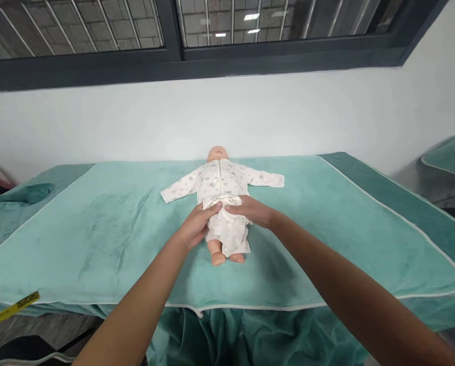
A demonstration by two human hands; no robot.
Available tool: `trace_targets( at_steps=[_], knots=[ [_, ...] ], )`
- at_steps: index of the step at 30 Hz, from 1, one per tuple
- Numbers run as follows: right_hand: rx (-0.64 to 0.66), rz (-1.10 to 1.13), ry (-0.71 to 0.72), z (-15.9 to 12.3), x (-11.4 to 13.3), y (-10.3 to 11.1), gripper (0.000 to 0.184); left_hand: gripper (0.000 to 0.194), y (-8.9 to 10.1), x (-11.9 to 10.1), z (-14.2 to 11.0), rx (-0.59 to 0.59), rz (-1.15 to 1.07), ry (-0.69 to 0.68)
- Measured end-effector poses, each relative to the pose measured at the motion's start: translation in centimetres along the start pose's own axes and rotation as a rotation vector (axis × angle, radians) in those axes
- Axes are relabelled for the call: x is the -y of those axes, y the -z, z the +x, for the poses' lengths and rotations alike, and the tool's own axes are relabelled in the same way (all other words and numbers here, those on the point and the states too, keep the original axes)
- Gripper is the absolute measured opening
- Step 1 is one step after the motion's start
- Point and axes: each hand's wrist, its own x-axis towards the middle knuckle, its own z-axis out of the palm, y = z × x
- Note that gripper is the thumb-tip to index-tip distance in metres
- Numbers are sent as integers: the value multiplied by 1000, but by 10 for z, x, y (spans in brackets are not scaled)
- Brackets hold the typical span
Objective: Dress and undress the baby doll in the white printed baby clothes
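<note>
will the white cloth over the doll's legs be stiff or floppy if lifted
Probably floppy: the cloth bunches between the left hand and right hand. Likely light too, since it looks thin.

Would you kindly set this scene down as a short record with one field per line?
Doll: on its back, head toward the white wall
Top: white, patterned, sleeves spread
Left hand: holding bunched white garment at the doll's waist
Right hand: holding the same garment, opposite side
Feet: bare
Surface: light green blanket
Background: dark-framed window
</note>
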Motion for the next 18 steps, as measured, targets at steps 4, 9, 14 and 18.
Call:
trace_targets(
  at_steps=[4, 9, 14, 18],
  knots=[
    [12, -214, 23, 0, 0, -3, 48, 52, -10, 3, -12, -141, 11, -12],
    [5, -491, 95, 4, -1, -8, 31, 45, -45, 10, -41, -441, 25, 19],
    [40, -723, 134, 3, 3, -10, 7, 44, -78, 29, -69, -541, -200, -36],
    [82, -979, 86, 4, 3, -15, 10, 42, -87, 44, -85, -619, -242, -38]
  ],
)
